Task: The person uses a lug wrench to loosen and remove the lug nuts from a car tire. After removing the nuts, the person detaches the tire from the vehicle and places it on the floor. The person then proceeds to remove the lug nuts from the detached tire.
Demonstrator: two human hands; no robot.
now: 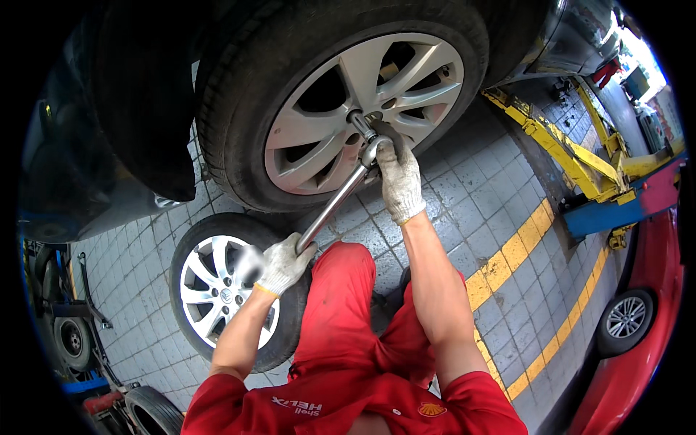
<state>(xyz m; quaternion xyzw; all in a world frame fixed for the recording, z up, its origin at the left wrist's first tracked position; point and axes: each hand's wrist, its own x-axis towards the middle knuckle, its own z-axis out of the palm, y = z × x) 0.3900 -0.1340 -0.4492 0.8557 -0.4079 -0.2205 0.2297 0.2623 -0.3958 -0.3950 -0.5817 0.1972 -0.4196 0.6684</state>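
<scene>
Knit-gloved hands: left hand [283, 264] and right hand [397, 174] grip a steel wrench [337, 199] at the spoked alloy wheel [362, 109].

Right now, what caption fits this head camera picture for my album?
Two gloved hands, left and right, grip a long silver metal wrench on a mounted silver alloy car wheel.

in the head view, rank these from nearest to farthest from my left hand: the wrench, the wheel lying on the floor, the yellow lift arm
1. Wrench: in the left hand's grip, at the handle end.
2. Wheel lying on the floor: directly beneath and left of that hand.
3. Yellow lift arm: far right, beyond the right hand.
</scene>
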